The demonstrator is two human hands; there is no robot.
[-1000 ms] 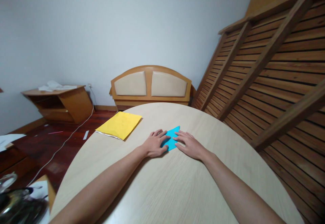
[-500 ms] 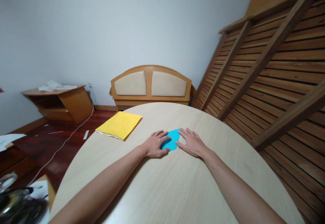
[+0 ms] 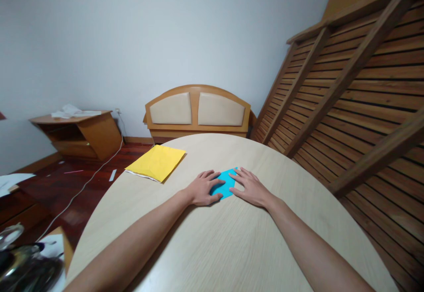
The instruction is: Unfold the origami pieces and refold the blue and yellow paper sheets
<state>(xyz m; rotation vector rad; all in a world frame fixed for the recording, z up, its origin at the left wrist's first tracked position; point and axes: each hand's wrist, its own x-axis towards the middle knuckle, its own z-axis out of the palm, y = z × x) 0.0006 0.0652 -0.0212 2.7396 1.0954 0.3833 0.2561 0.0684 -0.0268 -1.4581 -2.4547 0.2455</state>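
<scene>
A small piece of bright blue paper (image 3: 226, 187) lies flat on the round wooden table (image 3: 212, 243) between my hands. My left hand (image 3: 206, 189) rests on its left side, fingers spread across the sheet and covering part of it. At the paper's right edge is my right hand (image 3: 247, 187), its fingers apart and the fingertips touching the border. To the left on the table lies a yellow packet of paper (image 3: 157, 163), with a white layer showing along its near edge.
Beyond the table stands a padded wooden headboard (image 3: 198, 108) against the wall. A slatted wooden frame (image 3: 351, 93) leans on the right. At the left are a low cabinet (image 3: 99, 137) with white papers on top and a cable (image 3: 79, 189) along the floor.
My right hand's fingers have shifted slightly on the paper's right edge. The sheet's right edge sits a little farther right. My left hand stays almost where it was.
</scene>
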